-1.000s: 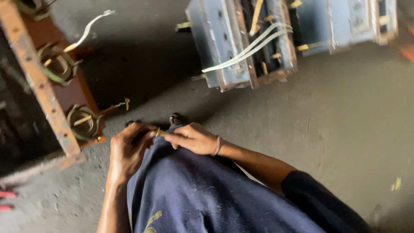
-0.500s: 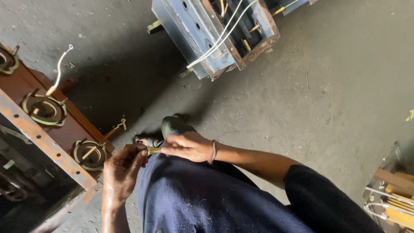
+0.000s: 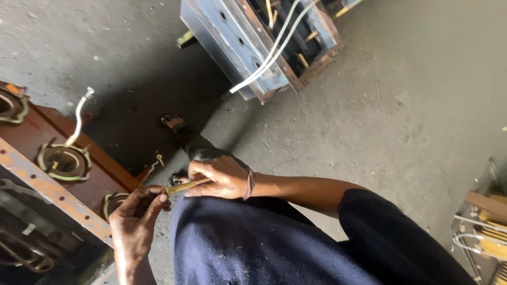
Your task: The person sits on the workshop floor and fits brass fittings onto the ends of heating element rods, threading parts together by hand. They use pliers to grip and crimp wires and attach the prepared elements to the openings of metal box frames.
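Observation:
My left hand [image 3: 134,214] and my right hand [image 3: 219,177] both grip a thin yellowish strip [image 3: 185,186] that runs between them, just above my dark blue clothing [image 3: 248,248]. The left fingers pinch its left end, the right fingers close on its right end. A band circles my right wrist [image 3: 249,183]. Below the hands one sandalled foot [image 3: 175,124] stands on the concrete floor.
A brown and rusty transformer frame [image 3: 58,195] with round coils [image 3: 63,160] and a white lead [image 3: 78,116] stands at the left. A grey-blue metal core [image 3: 248,47] with white wires lies at the top. More parts [image 3: 483,232] sit at the right edge.
The view has tilted down and right, so the metal core slid toward the top. My hands have drawn slightly apart, showing more of the yellowish strip between them.

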A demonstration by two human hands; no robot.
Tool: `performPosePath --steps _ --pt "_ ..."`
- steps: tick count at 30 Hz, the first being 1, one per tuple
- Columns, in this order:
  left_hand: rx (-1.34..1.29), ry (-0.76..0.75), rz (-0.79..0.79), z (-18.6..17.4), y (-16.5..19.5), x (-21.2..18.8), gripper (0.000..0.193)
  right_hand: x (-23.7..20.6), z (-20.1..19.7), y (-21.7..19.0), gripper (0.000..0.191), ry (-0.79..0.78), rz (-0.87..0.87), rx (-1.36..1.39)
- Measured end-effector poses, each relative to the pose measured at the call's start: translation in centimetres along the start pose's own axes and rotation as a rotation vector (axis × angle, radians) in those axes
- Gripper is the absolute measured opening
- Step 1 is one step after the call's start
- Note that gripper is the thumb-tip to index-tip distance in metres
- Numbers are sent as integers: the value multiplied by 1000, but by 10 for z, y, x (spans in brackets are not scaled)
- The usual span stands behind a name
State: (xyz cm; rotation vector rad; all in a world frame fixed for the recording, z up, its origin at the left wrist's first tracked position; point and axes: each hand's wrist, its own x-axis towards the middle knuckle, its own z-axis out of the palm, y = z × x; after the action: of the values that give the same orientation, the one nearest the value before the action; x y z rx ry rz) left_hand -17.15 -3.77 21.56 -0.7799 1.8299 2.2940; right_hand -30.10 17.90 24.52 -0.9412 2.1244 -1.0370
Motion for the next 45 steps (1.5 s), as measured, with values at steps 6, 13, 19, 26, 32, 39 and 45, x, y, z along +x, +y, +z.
performPosePath --steps 6,13,19,26,32,39,45 --pt "192 68 -116 -1 50 39 24 55 -33 7 36 -156 64 62" --pt "322 96 -43 5 85 71 17 104 -60 10 30 -180 -103 59" --pt "330 211 194 3 103 86 18 140 -76 8 36 -257 -186 22" --pt "329 292 242 2 110 87 14 159 -72 22 38 -464 -130 172" --pt "309 319 264 0 110 94 14 173 -68 17 32 -534 160 220" --pt "481 309 194 6 106 105 18 168 -59 37 36 -292 14 30" --pt "387 277 226 12 101 124 18 164 -62 44 38 -286 -10 -46"
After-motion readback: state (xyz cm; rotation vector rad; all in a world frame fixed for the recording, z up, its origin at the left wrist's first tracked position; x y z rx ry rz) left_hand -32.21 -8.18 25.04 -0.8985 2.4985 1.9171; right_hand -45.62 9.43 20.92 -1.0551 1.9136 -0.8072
